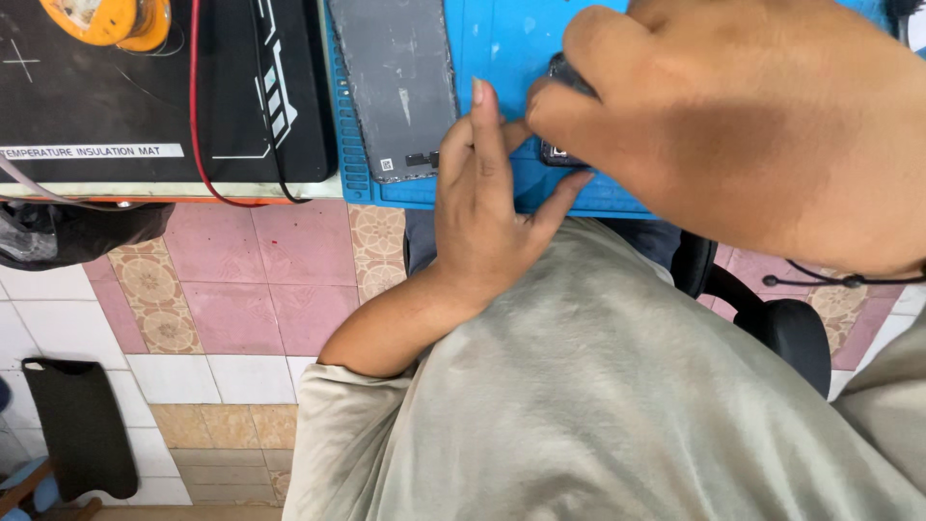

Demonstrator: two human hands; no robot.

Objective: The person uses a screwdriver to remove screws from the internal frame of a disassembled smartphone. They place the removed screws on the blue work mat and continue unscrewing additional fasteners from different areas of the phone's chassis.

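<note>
Right hand [762, 125] is clenched around a small dark component [559, 154] and presses it onto the blue work mat [502, 39] at the bench edge, evidently to steady it. Left hand [482, 203] grips nothing; its extended fingertips [479, 101] brace beside that component. A grey phone back panel [395, 82] lies flat just left, clear of both hands.

The person is wearing a loose, grey-beige short-sleeved shirt [598, 405]; both the left hand [482, 207] and right hand [752, 116] are showing bare, ungloved.
</note>
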